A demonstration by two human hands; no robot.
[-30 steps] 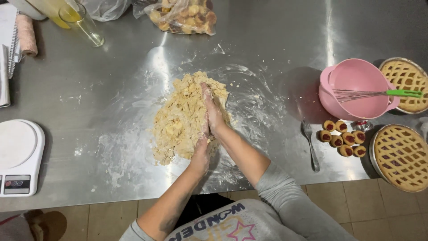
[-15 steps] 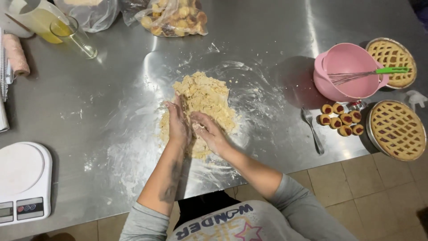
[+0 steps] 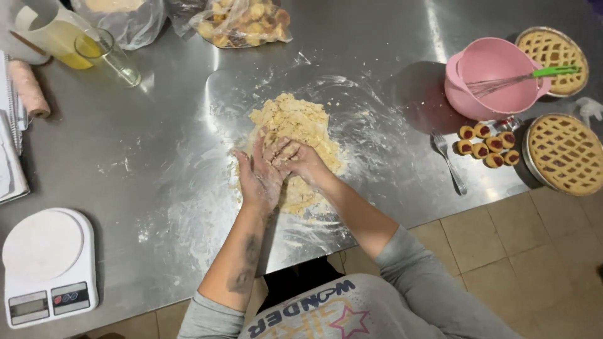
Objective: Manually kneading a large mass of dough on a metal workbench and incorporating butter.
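Both hands are down on the crumbly dough (image 3: 294, 122), a pale yellow mound in the middle of the floured steel desk (image 3: 157, 157). The left hand (image 3: 257, 176) lies flat with fingers spread, pressing the dough's near-left edge, grasping nothing. The right hand (image 3: 301, 160) is beside it, touching it, fingers curled loosely into the dough's near side, not clenched around anything. Right of the dough lies a fork (image 3: 449, 162), and past it a cluster of small jam-filled pastries (image 3: 487, 143). Further right of the dough sits a pink bowl (image 3: 496, 85) with a green-handled whisk (image 3: 521, 78) resting in it, and two lattice tarts (image 3: 565, 154). Left of the dough and nearer the desk's front edge, a white kitchen scale (image 3: 47, 263). Beyond the dough, a glass of yellow liquid (image 3: 103, 53) and a clear bag of pastries (image 3: 242, 22).
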